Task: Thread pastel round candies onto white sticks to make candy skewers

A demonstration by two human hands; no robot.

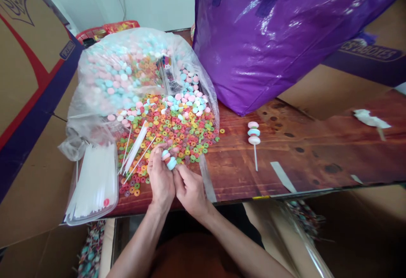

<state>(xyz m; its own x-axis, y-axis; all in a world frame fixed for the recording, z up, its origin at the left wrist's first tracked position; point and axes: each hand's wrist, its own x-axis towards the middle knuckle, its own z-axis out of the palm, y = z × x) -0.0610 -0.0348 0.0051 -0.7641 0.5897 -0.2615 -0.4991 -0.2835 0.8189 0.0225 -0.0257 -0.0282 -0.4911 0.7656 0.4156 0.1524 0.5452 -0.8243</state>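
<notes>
Close to the table's front edge, a candy skewer [169,160] of pastel blue, white and pink candies is held between both hands. My left hand [161,183] curls round its candies from the left, thumb side up. Just under the lowest blue candy, my right hand [191,188] is closed in a pinch at the skewer's lower end; the stick there is hidden by the fingers. Loose ring candies [187,132] spread beyond my hands. White sticks [136,147] lie on them by my left hand. A second candy skewer [253,133] lies on the table to the right.
A clear plastic bag [104,62] with pastel candies spreads behind the rings. A plastic tub [91,180] of white sticks stands at left. Cardboard boxes [28,142] and a large purple bag [269,49] flank the wooden table [234,159]. Tape pieces [282,176] stick to it.
</notes>
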